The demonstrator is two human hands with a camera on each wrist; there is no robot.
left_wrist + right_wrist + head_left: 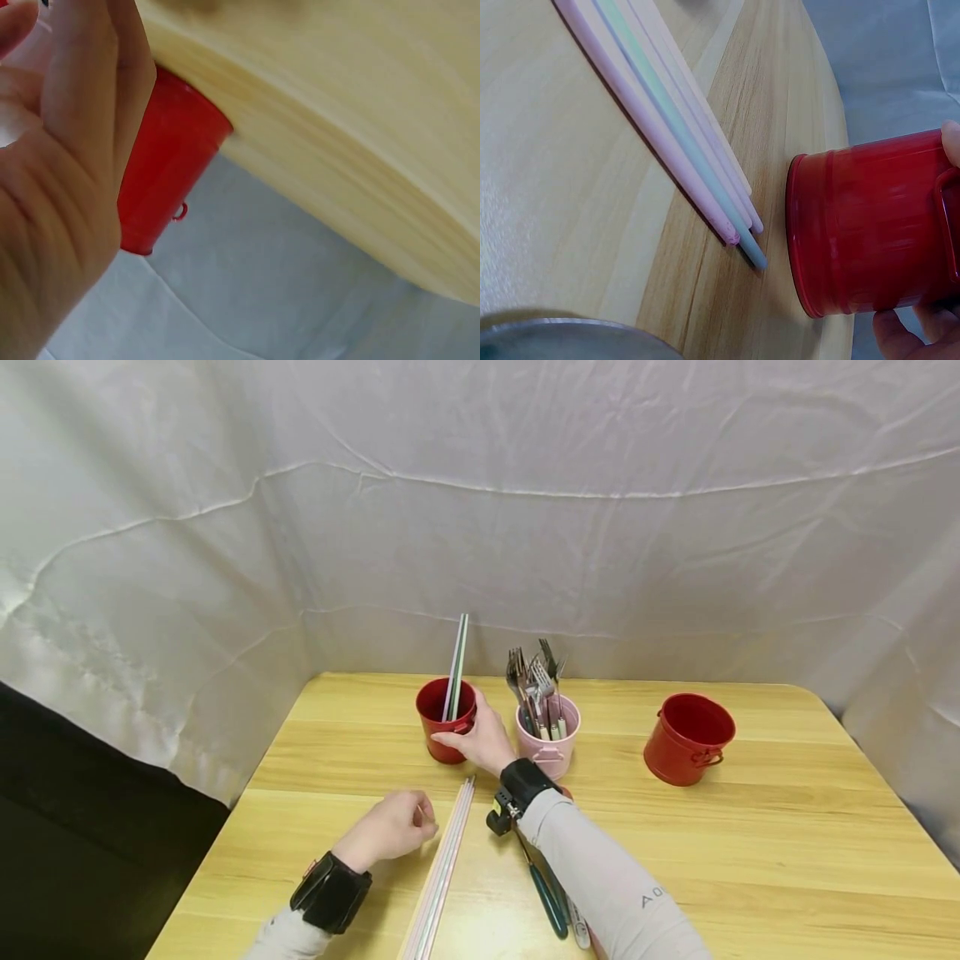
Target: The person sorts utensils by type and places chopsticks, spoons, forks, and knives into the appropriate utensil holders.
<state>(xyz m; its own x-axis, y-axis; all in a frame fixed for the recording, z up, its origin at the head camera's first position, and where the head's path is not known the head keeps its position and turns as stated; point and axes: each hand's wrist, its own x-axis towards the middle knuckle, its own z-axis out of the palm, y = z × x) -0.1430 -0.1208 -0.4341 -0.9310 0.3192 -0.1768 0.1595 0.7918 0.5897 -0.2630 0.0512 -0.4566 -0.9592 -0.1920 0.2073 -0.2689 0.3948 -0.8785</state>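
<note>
1. I have the red bucket near the far edge of the desk, left of that edge's middle, mouth upward. I cannot tell whether its foot bears on the wood. The upright sticks lean slightly inside it.
2. The right hand is clamped on this bucket from the right, thumb and fingers spread round its wall.
3. The loose sticks lie flat, long axis running from the near edge's side towards the bucket, far tips just short of its foot.
4. The left hand hovers immediately left of that bundle, fingers loosely curled, nothing visible in them; whether a fingertip touches a stick I cannot tell. I judge this the relation that counts: sticks to the left hand's right, bucket beyond their tips, left hand nearer their middle.
5. Just right of the right hand stands the pink bucket, full of forks.
6. Beside the right sleeve, towards the near edge, lies a green-handled utensil.
7. The second red bucket stands towards the far right corner, well apart from both hands.
</note>
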